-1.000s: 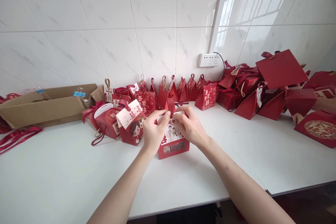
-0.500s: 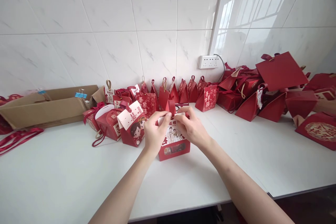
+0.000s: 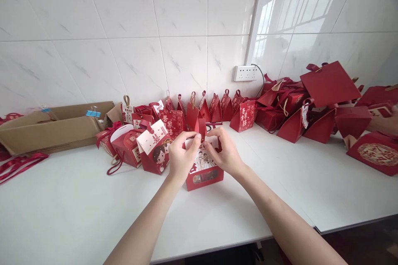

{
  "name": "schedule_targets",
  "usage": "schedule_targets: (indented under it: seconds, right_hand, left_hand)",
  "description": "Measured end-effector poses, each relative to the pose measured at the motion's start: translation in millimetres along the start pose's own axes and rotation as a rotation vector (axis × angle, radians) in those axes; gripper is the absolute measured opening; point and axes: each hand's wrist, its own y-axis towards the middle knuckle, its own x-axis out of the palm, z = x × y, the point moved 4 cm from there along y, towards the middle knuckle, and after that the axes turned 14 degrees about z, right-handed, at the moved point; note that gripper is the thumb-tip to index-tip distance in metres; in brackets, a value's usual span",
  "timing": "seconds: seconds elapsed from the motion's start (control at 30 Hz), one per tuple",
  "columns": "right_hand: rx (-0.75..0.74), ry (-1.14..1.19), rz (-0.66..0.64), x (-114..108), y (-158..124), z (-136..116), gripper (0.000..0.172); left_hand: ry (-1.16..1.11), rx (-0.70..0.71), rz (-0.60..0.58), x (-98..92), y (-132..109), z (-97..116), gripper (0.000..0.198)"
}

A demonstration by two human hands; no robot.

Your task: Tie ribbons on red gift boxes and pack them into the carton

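A red gift box (image 3: 205, 179) with a white front panel, a printed couple and a clear window stands upright on the table before me. A red ribbon (image 3: 202, 127) rises from its top. My left hand (image 3: 184, 155) is closed, pinching the base of that ribbon between thumb and forefinger. On the other side, my right hand (image 3: 225, 153) is closed on the top edge of the box, its thumb against the front and its forefinger behind. My fingers partly cover the top of the panel.
Left stand a cartoon-printed box (image 3: 157, 153), other red boxes and an open cardboard carton (image 3: 52, 134) with blue clips. Small ribbon-topped boxes (image 3: 226, 105) line the wall below a power strip (image 3: 245, 73). Red boxes (image 3: 329, 85) pile up at right, where another person's hand (image 3: 385, 123) shows.
My right thumb has shifted onto the front of the box top beside the ribbon. The left hand keeps its pinch. Another person's hand has appeared at the right edge.
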Motion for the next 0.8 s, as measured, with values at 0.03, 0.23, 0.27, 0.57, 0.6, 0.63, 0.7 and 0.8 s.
schedule_targets:
  seconds: [0.03, 0.23, 0.27, 0.57, 0.6, 0.63, 0.7, 0.8]
  right_hand:
    - [0.027, 0.001, 0.007, 0.1, -0.4, 0.8, 0.011]
    - [0.245, 0.053, 0.074, 3.0, -2.3, 0.7, 0.004]
    - [0.28, 0.061, 0.096, 3.2, -2.3, 0.3, 0.002]
    - [0.343, 0.096, 0.091, 3.0, 0.8, -1.2, 0.006]
    - [0.334, 0.1, 0.088, 3.0, 0.6, -0.7, 0.007]
    - [0.321, 0.101, 0.086, 3.1, 0.3, -0.2, 0.007]
    - [0.288, 0.091, 0.084, 3.2, -0.3, 0.6, 0.004]
    - [0.23, 0.072, 0.06, 3.4, -0.1, 0.1, 0.006]
  left_hand:
    - [-0.003, -0.003, -0.01, 0.4, 0.3, -0.2, 0.013]
    - [-0.027, 0.007, -0.01, 1.2, -0.3, 2.4, 0.012]
    - [-0.024, 0.012, -0.002, 1.2, -0.9, 3.2, 0.012]
    - [0.025, -0.021, 0.04, 0.2, -2.6, 1.4, 0.013]
    - [0.023, -0.019, 0.042, 0.1, -2.3, 1.1, 0.013]
    - [0.021, -0.015, 0.043, 0.1, -2.1, 1.0, 0.013]
    - [0.02, -0.009, 0.041, 0.4, -1.6, 1.2, 0.014]
    - [0.03, -0.015, 0.035, 0.6, -0.9, 1.5, 0.015]
